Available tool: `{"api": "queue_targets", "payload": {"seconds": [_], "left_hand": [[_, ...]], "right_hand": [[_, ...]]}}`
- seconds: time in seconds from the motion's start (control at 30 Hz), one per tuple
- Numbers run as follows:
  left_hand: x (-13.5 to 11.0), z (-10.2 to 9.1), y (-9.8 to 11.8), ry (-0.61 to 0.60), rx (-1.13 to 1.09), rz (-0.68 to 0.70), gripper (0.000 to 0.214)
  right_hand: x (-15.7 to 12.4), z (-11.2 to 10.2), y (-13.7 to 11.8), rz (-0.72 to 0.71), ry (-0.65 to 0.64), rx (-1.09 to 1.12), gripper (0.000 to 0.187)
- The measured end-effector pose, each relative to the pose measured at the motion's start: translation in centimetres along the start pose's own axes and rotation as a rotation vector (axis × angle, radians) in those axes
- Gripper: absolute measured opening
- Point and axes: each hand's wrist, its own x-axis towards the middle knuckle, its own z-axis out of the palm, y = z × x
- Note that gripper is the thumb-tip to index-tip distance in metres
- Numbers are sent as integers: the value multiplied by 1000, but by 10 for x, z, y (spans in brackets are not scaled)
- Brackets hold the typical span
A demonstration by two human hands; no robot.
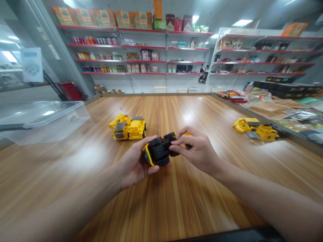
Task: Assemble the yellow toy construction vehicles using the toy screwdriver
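Note:
Both my hands hold a yellow and black toy vehicle point(161, 149) a little above the wooden table point(176, 111), its black underside and wheels turned up. My left hand point(135, 163) cups it from the left with the thumb on its lower edge. My right hand point(198, 149) grips its right end, fingertips pinching a black wheel part. A second yellow toy vehicle point(128, 127) stands on the table just beyond my left hand. A third yellow toy point(254, 128), partly in pieces, lies at the table's right edge.
A clear plastic bin point(42, 119) sits at the table's left side. Snack packets point(234, 95) and flat goods lie along the right. Shop shelves point(166, 50) with boxes and bottles line the back wall. A dark object point(227, 235) shows at the near edge.

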Motion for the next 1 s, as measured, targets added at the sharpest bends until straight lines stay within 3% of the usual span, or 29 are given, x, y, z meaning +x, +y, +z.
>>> {"api": "queue_targets", "payload": {"seconds": [0.27,0.6,0.73,0.87,1.0], "left_hand": [[1,0,-1,26,29,0,40],[1,1,-3,18,61,30,39],[1,-1,-1,50,27,49,35],[3,-1,1,58,2,63,33],[2,-1,0,32,2,70,36]], "right_hand": [[0,-5,-4,48,-119,-16,6],[0,-5,-6,150,-154,3,6],[0,-9,-7,143,-184,11,20],[0,-8,-3,180,-105,55,25],[0,-8,-1,161,67,63,21]]}}
